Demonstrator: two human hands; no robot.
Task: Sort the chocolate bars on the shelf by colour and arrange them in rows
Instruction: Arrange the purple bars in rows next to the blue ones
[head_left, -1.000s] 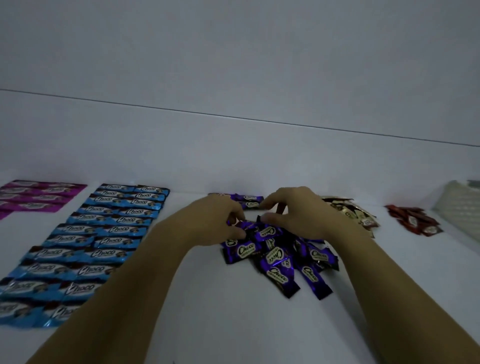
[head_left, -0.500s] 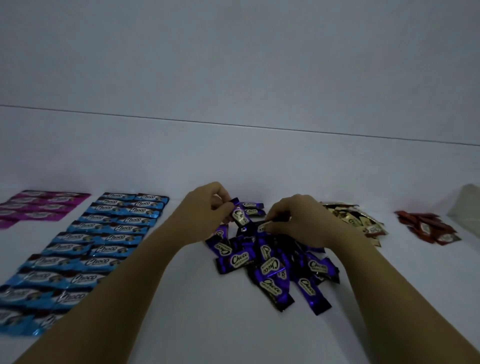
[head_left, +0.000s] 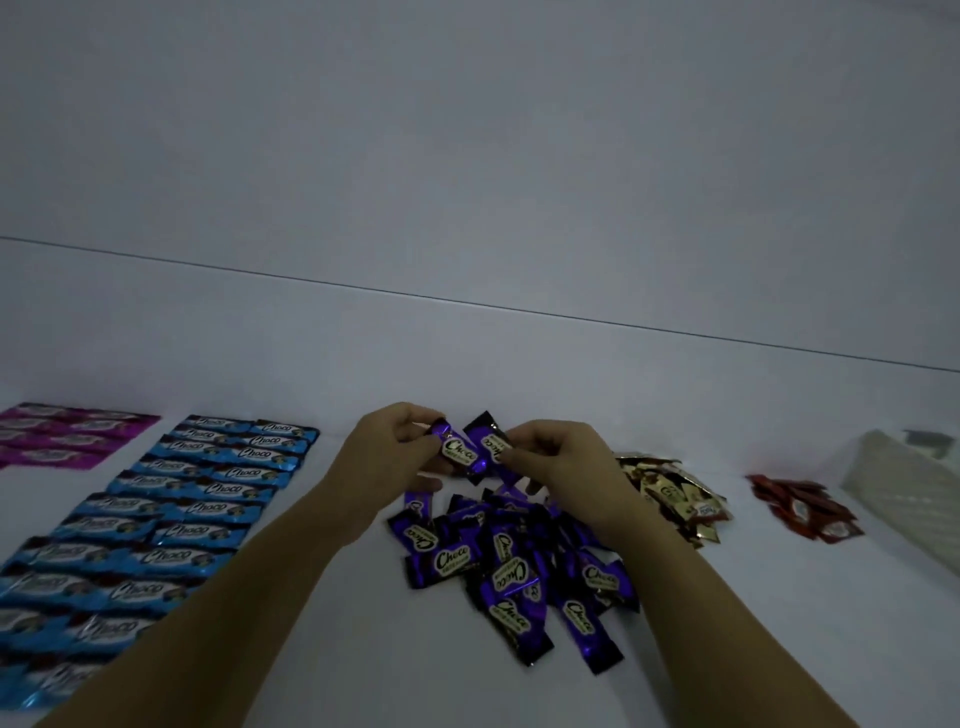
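We see the left hand (head_left: 395, 452) pinching a purple foil-wrapped chocolate bar (head_left: 460, 453) near its upper end, fingers curled on the wrapper, the bar slanting down past the fingertips. The right hand (head_left: 563, 467) pinches a second purple wrapped bar (head_left: 485, 439) just beside it, fingers closed on its lower end. Both bars are held above the loose heap of purple bars (head_left: 511, 569) on the white shelf (head_left: 322, 654). Left lie rows of blue bars (head_left: 171, 519) and magenta bars (head_left: 67, 434); right, a gold pile (head_left: 675, 493) and a red pile (head_left: 800, 506).
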